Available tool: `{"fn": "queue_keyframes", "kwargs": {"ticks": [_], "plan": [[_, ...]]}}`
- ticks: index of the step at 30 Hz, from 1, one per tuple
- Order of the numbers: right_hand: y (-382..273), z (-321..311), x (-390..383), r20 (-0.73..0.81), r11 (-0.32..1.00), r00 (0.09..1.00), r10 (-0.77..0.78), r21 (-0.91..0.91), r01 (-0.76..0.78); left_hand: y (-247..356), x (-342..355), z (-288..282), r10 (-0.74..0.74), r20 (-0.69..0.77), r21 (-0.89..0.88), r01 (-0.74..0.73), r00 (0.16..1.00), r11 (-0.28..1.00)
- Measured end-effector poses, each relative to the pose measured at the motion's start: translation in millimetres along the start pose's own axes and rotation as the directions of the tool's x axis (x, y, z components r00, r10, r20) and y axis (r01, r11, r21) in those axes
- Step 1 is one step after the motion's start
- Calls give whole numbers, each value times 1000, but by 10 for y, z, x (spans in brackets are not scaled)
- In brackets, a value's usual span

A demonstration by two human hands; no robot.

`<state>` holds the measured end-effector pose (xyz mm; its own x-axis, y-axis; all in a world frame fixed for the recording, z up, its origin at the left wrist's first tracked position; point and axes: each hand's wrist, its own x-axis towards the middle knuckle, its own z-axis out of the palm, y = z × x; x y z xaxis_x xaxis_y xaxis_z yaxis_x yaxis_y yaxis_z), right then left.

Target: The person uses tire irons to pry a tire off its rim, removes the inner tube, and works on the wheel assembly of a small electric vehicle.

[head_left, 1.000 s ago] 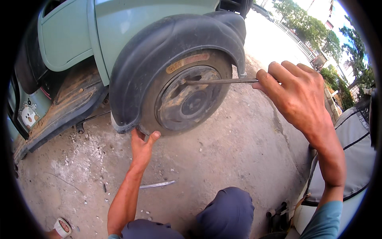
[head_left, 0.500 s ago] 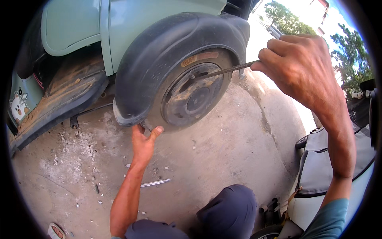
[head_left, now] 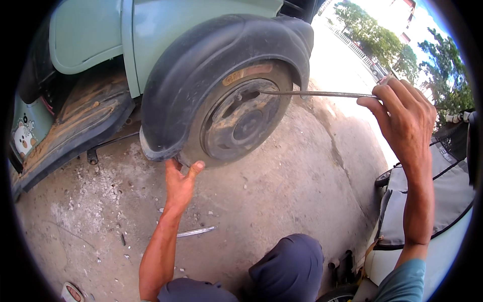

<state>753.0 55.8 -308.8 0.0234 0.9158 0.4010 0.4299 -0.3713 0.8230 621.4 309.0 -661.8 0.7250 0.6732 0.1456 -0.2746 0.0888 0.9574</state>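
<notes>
A small wheel with a black tyre (head_left: 188,151) and a dusty dark steel rim (head_left: 249,125) sits under the black mudguard (head_left: 181,85) of a pale green vehicle. My right hand (head_left: 405,113), raised on the right, grips the outer end of a long thin tyre lever (head_left: 327,94). The lever lies nearly level, its far tip at the upper part of the rim. Low on the wheel, my left hand (head_left: 181,181) holds the tyre near the mudguard's lower end. Its thumb rests on the outer side; the other fingers are partly hidden behind.
A shiny metal bar (head_left: 196,231) lies on the rough concrete between my left forearm and knee. Stone chips and white debris (head_left: 103,186) are scattered at left. A dirty footboard (head_left: 75,121) juts out beside the wheel. A parked scooter with a grey cover (head_left: 402,211) stands close on my right.
My right hand has moved outward to the right and down with the tyre lever, which has swung to nearly level. My left hand stays on the tyre.
</notes>
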Motion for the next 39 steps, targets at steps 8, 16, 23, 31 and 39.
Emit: {"fn": "queue_keyframes", "kwargs": {"ticks": [8,16,23,31,39], "plan": [[-19,25,-982,379,774,864,331,414,-478,-89,-12,29,43,-27,-25,-43,999,999],[-428,475,-1872,611,403,638,468,495,-770,118,0,-22,-52,30,90,49,998,995],[-915,1008,-2258,605,186,582,543,589,-787,202,55,-313,119,-50,296,-99,992,950],[-1317,1630,-2438,547,-10,580,603,733,-680,214,29,-248,147,-77,181,-131,986,975],[-1195,1893,-2297,427,61,635,644,799,-598,-269,-153,125,-260,82,213,238,962,948]]}}
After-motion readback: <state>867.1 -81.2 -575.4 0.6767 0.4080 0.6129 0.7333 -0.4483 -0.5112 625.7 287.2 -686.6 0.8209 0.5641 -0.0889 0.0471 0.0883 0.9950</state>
